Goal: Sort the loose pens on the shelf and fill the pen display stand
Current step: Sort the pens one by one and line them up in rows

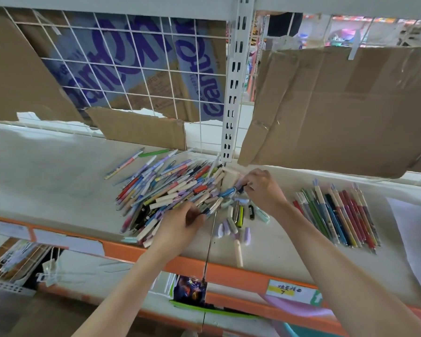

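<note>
Left hand [180,226] gripping pen [210,209] at pile [165,188] edge; right hand [261,188] pinching blue pen [229,191]; sorted row [336,215] lying right of it.

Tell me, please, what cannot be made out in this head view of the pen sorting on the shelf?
- Pen display stand: not in the frame at all.
- Left hand: its fingertips are buried in the loose pile of pens, so what it grips is unclear.
- Right hand: it pinches a small dark piece, too small to identify.
- Sorted row of pens: print too small to read.
- Price label: writing blurred.
</note>
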### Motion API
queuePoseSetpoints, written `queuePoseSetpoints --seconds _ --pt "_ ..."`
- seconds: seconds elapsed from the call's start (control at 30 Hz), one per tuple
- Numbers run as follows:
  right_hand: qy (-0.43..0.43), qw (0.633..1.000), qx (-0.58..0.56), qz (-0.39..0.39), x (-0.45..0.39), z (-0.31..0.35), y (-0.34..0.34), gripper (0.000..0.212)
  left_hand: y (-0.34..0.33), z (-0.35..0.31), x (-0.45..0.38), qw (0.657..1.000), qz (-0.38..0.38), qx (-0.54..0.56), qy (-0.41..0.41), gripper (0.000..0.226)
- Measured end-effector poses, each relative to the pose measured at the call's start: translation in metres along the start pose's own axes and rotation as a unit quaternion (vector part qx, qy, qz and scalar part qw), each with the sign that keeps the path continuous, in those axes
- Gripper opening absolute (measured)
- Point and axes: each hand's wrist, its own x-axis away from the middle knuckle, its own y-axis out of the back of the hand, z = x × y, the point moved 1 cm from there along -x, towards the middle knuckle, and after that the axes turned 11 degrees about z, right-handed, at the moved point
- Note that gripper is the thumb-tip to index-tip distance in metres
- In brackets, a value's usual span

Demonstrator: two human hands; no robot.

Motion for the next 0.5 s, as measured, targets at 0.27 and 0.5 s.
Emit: queuePoseSetpoints --seconds 0.27,0.5 --pt "-0.041 0.984 0.158 0.075 -0.011 0.0005 -0.0023 0.026 0.0047 -0.0092 -0.0013 0.978 0.027 0.205 0.039 0.01" --pt "-0.017 0.997 0.057 0.047 -0.0043 0.0008 -0.0002 0.005 0.0027 -0.0091 -0.0042 0.97 0.03 0.239 0.027 0.013"
